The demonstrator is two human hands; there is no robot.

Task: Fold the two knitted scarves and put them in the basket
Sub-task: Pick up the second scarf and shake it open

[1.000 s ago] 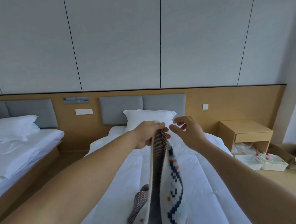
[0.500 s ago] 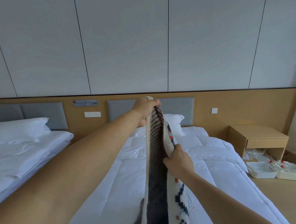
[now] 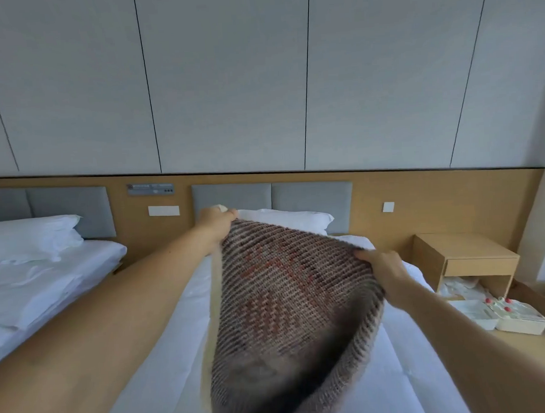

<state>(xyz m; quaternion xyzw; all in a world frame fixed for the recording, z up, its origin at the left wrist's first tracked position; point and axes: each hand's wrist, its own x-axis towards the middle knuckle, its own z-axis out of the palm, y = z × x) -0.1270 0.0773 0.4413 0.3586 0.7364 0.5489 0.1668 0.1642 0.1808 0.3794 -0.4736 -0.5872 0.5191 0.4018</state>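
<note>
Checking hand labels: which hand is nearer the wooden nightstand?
Right. The right hand grips the scarf left of the nightstand; the left hand grips it farther left, before the pillow.

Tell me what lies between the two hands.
The knitted scarf, stretched from the left hand to the right hand, each gripping an edge; the head view shows it.

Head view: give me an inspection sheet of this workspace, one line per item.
Surface: white bed, duvet smooth where visible.
Job's things: one knitted scarf held spread above the bed, lower part blurred; second scarf and basket not seen.
Clutter: white trays and cardboard box on the floor by the nightstand.
Hands: left hand grips the scarf's top corner; right hand grips its right edge.
Cables: nothing seen.
Surroundings: second bed at left, pillow, panelled wall.
</note>
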